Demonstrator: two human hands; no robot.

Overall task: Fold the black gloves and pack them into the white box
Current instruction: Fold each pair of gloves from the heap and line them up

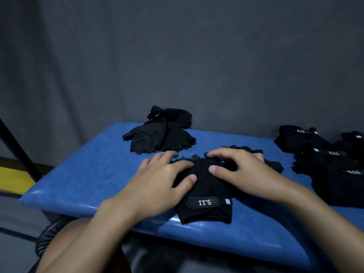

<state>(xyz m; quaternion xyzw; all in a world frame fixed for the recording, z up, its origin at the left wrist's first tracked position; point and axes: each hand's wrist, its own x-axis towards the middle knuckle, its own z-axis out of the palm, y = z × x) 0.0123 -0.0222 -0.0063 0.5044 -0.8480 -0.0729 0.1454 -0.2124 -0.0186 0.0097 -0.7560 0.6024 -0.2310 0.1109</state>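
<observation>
Left fingers (177,165) spread and nearly straight, laid flat on the black glove (204,192), thumb pressing near its middle. Right fingers (226,153) arched and close together over the glove's ragged finger end, thumb set down just beside the left thumb. Cloth bunched between right thumb and forefinger; pinched or merely pressed, cannot tell. Left hand (155,184) and right hand (246,174) side by side, both bare forearms running off the bottom edge.

Glove on the blue table (88,174), near the front edge, cuff toward the person, upper half hidden under both hands. Across the wrist strap (204,202), "5.11" in white, upside down from this view. Just beside it a small white tag (227,201), print too small to read. Under the right hand, part of a second glove (273,164), mostly covered.

Farther back, by the table's rear edge, a loose heap of fingerless gloves (161,138), "5.11" on one cuff. At the right, a larger pile of gloves (325,168), cut off by the frame edge, "5.11" legible on three straps, single gloves hard to separate in the dark.

Behind everything, a grey cloth backdrop (177,56). At the left, a slanted black pole (17,148) and a blurred yellow patch (13,180). Below the table, a bare knee (78,243) and something dark and ribbed (47,237), unclear.
</observation>
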